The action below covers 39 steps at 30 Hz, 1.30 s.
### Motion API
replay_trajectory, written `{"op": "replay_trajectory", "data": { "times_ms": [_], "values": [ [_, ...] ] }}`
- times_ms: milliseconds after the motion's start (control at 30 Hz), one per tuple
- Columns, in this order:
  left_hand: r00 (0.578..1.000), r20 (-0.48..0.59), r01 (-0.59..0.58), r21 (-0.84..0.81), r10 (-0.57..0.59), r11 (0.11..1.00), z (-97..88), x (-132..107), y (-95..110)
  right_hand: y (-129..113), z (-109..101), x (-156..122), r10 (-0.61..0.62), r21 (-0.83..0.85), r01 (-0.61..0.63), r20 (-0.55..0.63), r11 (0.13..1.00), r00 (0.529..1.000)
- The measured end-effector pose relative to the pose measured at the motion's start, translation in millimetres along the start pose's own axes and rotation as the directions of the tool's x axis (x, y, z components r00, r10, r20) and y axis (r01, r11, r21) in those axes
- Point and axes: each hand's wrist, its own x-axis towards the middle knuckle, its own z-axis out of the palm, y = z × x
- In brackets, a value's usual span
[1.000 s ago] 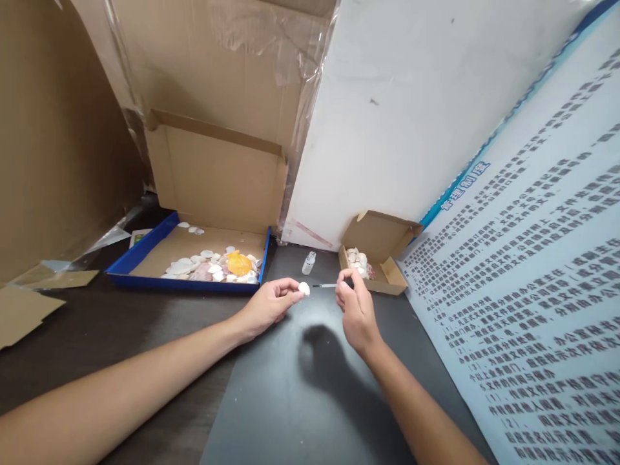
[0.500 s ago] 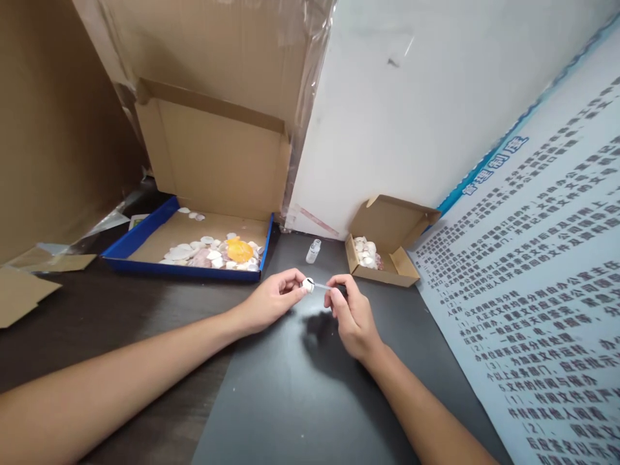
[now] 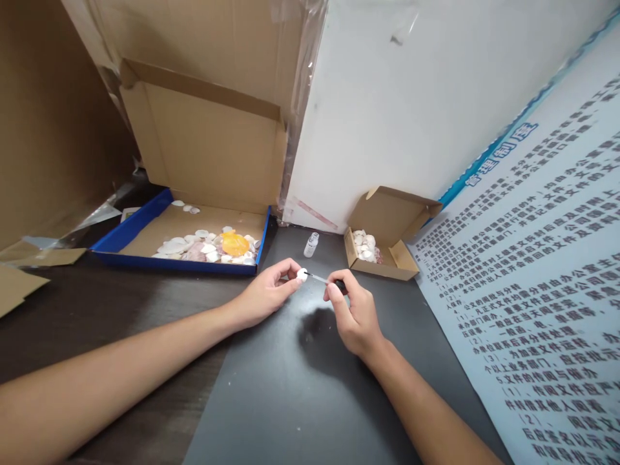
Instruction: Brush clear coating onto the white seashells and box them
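Between the thumb and fingers of my left hand (image 3: 275, 288) is a small white seashell (image 3: 302, 275). My right hand (image 3: 352, 311) pinches the dark cap of a thin applicator brush (image 3: 317, 278). The brush's dark tip points left and reaches the shell's edge; whether it presses on the surface I cannot tell. Beyond the hands, a small clear bottle (image 3: 311, 244) with print on it stands uncapped on the dark grey mat (image 3: 271, 387).
At the left lies an open blue-edged cardboard box (image 3: 179, 263) with several white shells and an orange shell (image 3: 236, 243). A smaller open cardboard box (image 3: 382, 270) at the right holds more shells (image 3: 365, 246). A printed board (image 3: 533, 290) leans along the right side.
The view has shifted slightly. The brush has drawn back a little from across the shell, so its dark tip now sits at the shell's right edge. Both hands keep their grips.
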Motion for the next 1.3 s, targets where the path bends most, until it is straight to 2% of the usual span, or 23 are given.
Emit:
{"op": "replay_trajectory", "data": {
  "times_ms": [67, 200, 333, 400, 467, 567, 633, 733, 833, 900, 967, 1067, 1133, 1200, 1300],
  "values": [
    [1.000, 0.002, 0.017, 0.011, -0.017, 1.000, -0.8, -0.3, -0.6, 0.2, -0.3, 0.4, -0.018, -0.024, 0.018, 0.025, 1.000, 1.000],
    [0.998, -0.012, 0.063, 0.028, -0.062, 0.998, -1.4, 0.0, -1.7, 2.4, -3.1, 3.0, 0.061, -0.093, -0.061, 0.004, 0.994, 0.998],
    [0.997, 0.001, 0.082, 0.009, -0.082, 0.997, -1.3, 0.1, -0.5, 3.0, -4.3, 2.5, -0.029, -0.012, 0.029, -0.011, 1.000, 1.000],
    [0.996, 0.007, 0.089, -0.028, -0.089, 0.996, -2.0, 0.0, 0.4, 3.4, -2.9, 1.6, -0.069, -0.015, 0.069, 0.024, 0.997, 0.997],
    [0.994, -0.001, 0.112, -0.095, -0.112, 0.989, -3.4, 0.3, 1.3, 4.4, -1.2, 1.6, -0.045, -0.060, 0.047, 0.039, 0.997, 0.998],
    [0.987, -0.006, 0.153, -0.209, -0.158, 0.966, -6.0, 1.2, 2.6, 5.7, 0.1, 2.5, -0.004, -0.072, 0.003, -0.008, 0.997, 1.000],
    [0.984, -0.001, 0.170, -0.267, -0.177, 0.948, -7.0, 2.0, 3.8, 5.6, 0.5, 2.8, -0.037, -0.033, 0.036, -0.030, 0.999, 0.999],
    [0.981, -0.010, 0.181, -0.317, -0.194, 0.931, -6.9, 2.8, 5.6, 4.9, 1.6, 2.4, -0.084, -0.014, 0.084, 0.002, 0.996, 0.996],
    [0.978, -0.033, 0.181, -0.349, -0.206, 0.919, -6.6, 3.2, 6.7, 5.4, 2.2, 2.1, -0.041, -0.074, 0.042, 0.014, 0.996, 0.999],
    [0.977, -0.035, 0.184, -0.358, -0.211, 0.915, -6.9, 3.2, 6.8, 5.9, 1.8, 2.1, -0.023, -0.078, 0.021, -0.031, 0.997, 0.999],
    [0.977, -0.028, 0.190, -0.354, -0.213, 0.916, -7.4, 2.9, 6.6, 6.1, 1.2, 2.1, -0.053, -0.040, 0.050, -0.055, 0.998, 0.997],
    [0.975, -0.021, 0.198, -0.353, -0.219, 0.915, -7.6, 2.5, 6.3, 6.6, 0.4, 2.5, -0.082, -0.038, 0.083, 0.007, 0.996, 0.997],
    [0.974, -0.027, 0.199, -0.360, -0.223, 0.912, -7.5, 2.4, 6.1, 7.8, -0.3, 3.4, -0.037, -0.085, 0.040, 0.036, 0.996, 0.999],
    [0.974, -0.035, 0.196, -0.362, -0.223, 0.912, -7.4, 2.4, 6.0, 8.8, -1.0, 4.3, 0.004, -0.102, -0.003, 0.004, 0.995, 1.000],
    [0.974, -0.032, 0.197, -0.354, -0.222, 0.914, -7.3, 2.4, 6.1, 8.2, -0.9, 4.2, -0.047, -0.043, 0.046, -0.026, 0.998, 0.999]
  ]
}}
